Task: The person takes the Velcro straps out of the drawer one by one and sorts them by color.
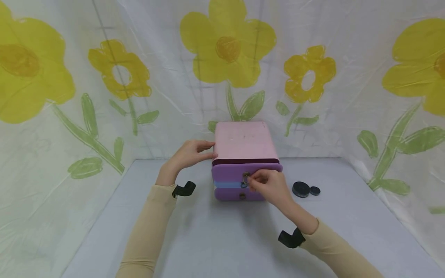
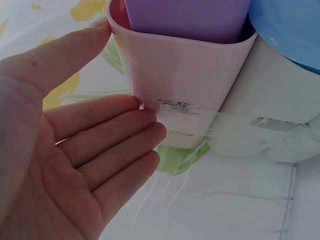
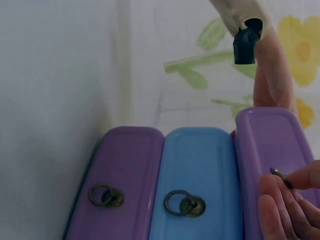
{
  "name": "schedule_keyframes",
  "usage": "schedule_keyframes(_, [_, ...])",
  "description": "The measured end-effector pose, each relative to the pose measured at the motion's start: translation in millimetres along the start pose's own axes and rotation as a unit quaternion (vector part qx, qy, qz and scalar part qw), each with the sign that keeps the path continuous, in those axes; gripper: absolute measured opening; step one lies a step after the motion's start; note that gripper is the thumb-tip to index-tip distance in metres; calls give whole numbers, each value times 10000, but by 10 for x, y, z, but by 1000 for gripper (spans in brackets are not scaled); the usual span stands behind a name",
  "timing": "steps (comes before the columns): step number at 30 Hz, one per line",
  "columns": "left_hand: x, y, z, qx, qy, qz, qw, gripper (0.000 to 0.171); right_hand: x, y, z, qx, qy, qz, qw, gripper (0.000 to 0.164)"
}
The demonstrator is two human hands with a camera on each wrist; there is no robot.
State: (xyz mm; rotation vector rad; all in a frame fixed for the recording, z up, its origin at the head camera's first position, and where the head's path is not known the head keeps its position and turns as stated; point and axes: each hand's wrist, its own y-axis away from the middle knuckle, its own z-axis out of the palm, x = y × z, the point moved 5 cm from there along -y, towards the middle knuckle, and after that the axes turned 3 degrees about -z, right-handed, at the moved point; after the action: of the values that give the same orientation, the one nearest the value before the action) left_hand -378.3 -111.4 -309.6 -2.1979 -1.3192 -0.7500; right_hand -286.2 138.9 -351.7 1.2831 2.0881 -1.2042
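A small drawer chest with a pink top casing (image 1: 244,139) stands at the back middle of the table. Its top purple drawer (image 1: 226,169) juts out a little, past the blue drawer (image 3: 200,155) and lower purple drawer (image 3: 120,160). My right hand (image 1: 272,187) pinches the top drawer's brass ring pull (image 3: 280,179) between thumb and fingers. On the casing's left side, my left hand (image 1: 189,154) touches with extended fingers; its thumb (image 2: 85,42) lies at the front rim. Brass rings hang on the other two drawers.
Two round black discs (image 1: 301,189), one large and one small, lie on the white table (image 1: 215,239) right of the chest. A flower-printed curtain (image 1: 174,104) hangs close behind the chest and along both sides.
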Motion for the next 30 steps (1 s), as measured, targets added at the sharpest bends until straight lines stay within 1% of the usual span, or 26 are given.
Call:
schedule_keyframes(7, [-7, -1, 4, -40, 130, 4, 9999, 67, 46, -86, 9, 31, 19, 20, 10000, 10])
schedule_keyframes(13, [-9, 0, 2, -19, 68, 0, 10000, 66, 65, -149, 18, 47, -110, 46, 9999, 9])
schedule_keyframes(19, [3, 11, 6, -29, 96, -2, 9999, 66, 131, -212, 42, 96, -26, 56, 9999, 12])
schedule_keyframes(26, [11, 13, 8, -14, 137, 41, 9999, 65, 155, -241, 54, 50, -229, 217, 9995, 11])
schedule_keyframes(30, [11, 15, 5, -1, 141, 65, 9999, 64, 146, -233, 59, 95, -275, 350, 9990, 13])
